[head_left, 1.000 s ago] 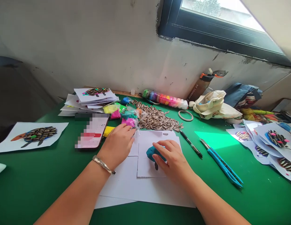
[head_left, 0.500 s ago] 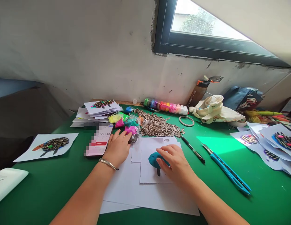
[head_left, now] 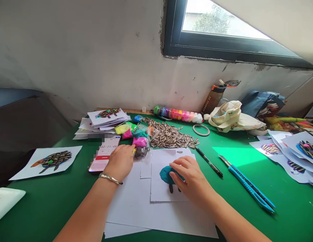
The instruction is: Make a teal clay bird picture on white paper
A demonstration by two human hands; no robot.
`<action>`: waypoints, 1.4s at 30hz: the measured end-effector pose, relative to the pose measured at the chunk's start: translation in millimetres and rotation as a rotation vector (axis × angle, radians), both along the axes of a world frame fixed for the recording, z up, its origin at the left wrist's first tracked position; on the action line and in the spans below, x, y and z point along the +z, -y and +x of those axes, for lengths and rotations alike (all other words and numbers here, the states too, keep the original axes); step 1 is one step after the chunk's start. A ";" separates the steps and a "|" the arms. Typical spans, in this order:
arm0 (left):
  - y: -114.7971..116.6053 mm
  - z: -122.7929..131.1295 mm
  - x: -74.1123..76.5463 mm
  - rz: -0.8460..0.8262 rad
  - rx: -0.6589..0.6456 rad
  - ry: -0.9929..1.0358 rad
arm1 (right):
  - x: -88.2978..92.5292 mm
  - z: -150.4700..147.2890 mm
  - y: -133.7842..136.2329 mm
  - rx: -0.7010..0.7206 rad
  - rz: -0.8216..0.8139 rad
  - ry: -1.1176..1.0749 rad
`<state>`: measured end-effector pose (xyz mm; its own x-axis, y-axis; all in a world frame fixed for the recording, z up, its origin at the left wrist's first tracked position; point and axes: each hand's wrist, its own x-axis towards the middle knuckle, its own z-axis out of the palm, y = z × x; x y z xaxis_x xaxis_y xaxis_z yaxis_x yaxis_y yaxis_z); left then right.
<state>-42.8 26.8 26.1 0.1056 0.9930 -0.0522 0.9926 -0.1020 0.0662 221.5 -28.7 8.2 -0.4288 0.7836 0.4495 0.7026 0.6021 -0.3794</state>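
My right hand (head_left: 190,178) lies on a white paper sheet (head_left: 161,191), fingers stretched out and pressing on a teal clay shape (head_left: 165,174) with small dark legs below it. My left hand (head_left: 120,162), a silver bracelet at its wrist, reaches toward small bags of coloured clay (head_left: 137,137). Its fingers are curled at a yellow piece beside a grey clay bag (head_left: 141,152); what they grip is too small to name. A phone (head_left: 103,157) lies just left of that hand. A heap of sunflower seeds (head_left: 171,136) spreads behind the paper.
Green table (head_left: 234,201) under a window. A black pen (head_left: 208,162) and blue utility knife (head_left: 249,188) lie to the right. Finished seed pictures are at left (head_left: 49,159), in a stack at the back (head_left: 106,117) and at right (head_left: 295,151). Clay tube, bottle and cloth bag stand along the wall.
The view has tilted up and shifted. My left hand drew back from the pink bag toward the yellow and grey clay. My right hand stayed on the teal shape.
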 end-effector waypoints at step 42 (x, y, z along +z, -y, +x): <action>49.4 54.9 29.0 -0.868 -0.165 1.500 | 20.2 -11.6 16.9 0.032 -0.164 -0.630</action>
<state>12.1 -22.6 55.1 0.6463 0.7061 -0.2894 0.0075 0.3734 0.9276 209.9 -45.6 28.4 -0.1465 0.8544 0.4986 0.2978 0.5187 -0.8014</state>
